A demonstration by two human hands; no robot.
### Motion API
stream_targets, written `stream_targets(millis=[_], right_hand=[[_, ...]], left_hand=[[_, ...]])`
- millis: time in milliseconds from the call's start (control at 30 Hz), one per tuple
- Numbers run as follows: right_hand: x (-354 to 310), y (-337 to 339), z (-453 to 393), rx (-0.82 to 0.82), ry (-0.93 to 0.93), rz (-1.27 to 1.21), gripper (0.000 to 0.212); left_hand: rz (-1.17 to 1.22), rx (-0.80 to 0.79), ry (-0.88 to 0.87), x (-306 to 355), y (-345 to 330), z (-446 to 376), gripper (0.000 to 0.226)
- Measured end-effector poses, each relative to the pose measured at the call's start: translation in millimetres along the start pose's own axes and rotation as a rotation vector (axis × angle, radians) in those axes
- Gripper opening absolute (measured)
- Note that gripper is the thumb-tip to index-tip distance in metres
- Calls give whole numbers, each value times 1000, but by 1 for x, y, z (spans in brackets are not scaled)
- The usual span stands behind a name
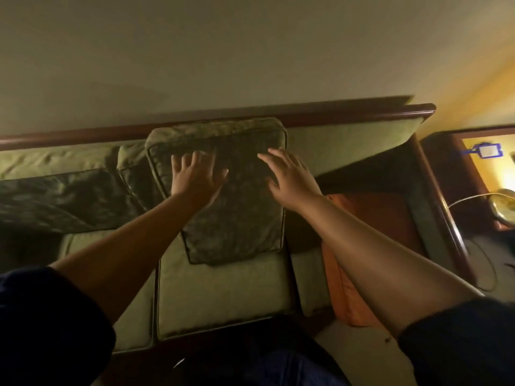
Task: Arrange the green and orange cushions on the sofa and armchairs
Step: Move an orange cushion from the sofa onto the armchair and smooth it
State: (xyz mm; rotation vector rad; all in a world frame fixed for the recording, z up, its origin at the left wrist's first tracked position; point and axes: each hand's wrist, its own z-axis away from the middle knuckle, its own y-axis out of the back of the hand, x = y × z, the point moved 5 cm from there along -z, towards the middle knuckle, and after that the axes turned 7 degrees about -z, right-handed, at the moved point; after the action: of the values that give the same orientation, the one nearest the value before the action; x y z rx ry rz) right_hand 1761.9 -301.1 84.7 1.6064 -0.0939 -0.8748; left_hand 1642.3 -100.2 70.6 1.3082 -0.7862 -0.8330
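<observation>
A dark green patterned cushion [237, 218] leans upright against the backrest of the green sofa [223, 296], over its middle seat. My left hand [196, 175] lies flat on the cushion's upper left, fingers spread. My right hand [289, 176] rests open at its upper right edge, fingers apart. A second green cushion [131, 174] stands just behind to the left, and a third [61, 201] lies further left. An orange cushion [370, 218] sits on the right seat by the armrest, partly hidden by my right forearm.
The sofa has a dark wooden frame [362, 112] along its back and right arm. A wooden side table [479, 168] at the right holds a blue tag [485, 150] and a brass lamp [504, 204]. A cable lies on the floor beside it.
</observation>
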Motion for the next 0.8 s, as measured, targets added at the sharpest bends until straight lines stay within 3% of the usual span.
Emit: stream_targets(millis=[167,400,567,800], right_hand=[[48,9,71,-97,-62,87,55],[157,10,159,-330,-130,184,50],[239,-17,185,-716,65,406,53],[340,-113,162,-766,272,373,56]], left_hand=[[274,-162,-100,67,-40,45,53],[664,-520,23,169,-101,98,49],[705,-563,284,242,-159,111,43],[865,-589,716,354,-280,149,46]])
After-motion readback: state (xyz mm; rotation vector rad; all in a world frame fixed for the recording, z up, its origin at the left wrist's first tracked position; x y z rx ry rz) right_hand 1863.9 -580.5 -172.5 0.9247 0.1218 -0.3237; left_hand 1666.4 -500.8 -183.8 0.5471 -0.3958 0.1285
